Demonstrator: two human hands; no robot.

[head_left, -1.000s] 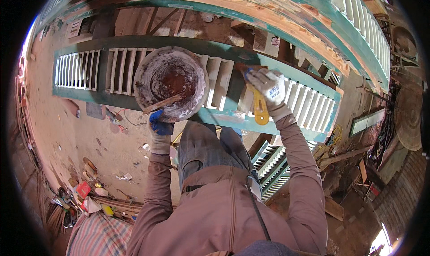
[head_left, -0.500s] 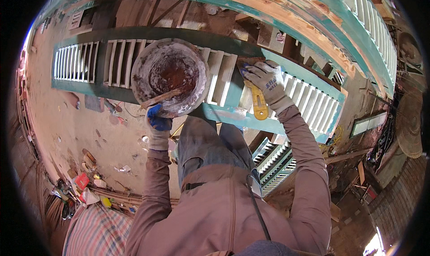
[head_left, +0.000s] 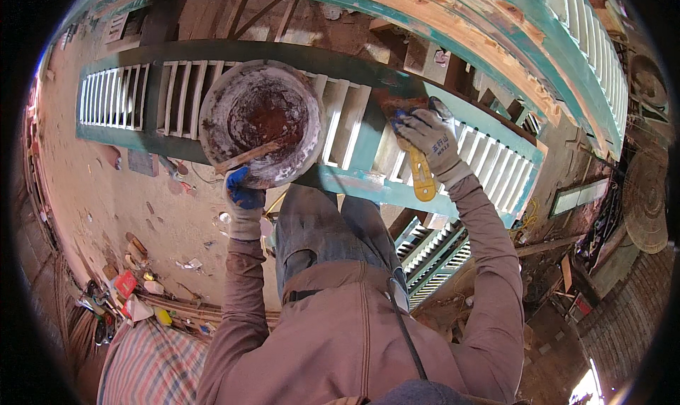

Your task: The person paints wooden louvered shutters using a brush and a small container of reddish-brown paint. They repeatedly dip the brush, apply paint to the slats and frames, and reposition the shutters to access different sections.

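Observation:
My left hand [head_left: 245, 205], in a pale glove with blue fingers, is closed on the near rim of a round basin [head_left: 214, 146]. Its inside is crusted white and holds reddish-brown paste [head_left: 273, 116]. A wooden stick [head_left: 248, 156] lies across the rim beside my thumb. My right hand [head_left: 431, 139], gloved alike, is wrapped round a putty knife with a yellow slotted handle [head_left: 421, 175]. The knife's working end lies over the green louvred shutter [head_left: 361, 182], near a reddish-brown patch [head_left: 407, 106] on its cross rail; my fingers partly hide the blade.
Another green louvred shutter [head_left: 595, 58] and a long timber-and-green frame [head_left: 453, 19] stand at the far right. More shutters [head_left: 439, 263] lean below the work. Scraps and bottles [head_left: 131, 295] litter the ground at left, near a striped cloth [head_left: 152, 366]. A woven hat [head_left: 646, 200] lies at right.
My right hand has shifted slightly right and nearer with the putty knife, uncovering more of the reddish-brown patch. The basin and left hand appear a little further left, as the whole view has shifted slightly.

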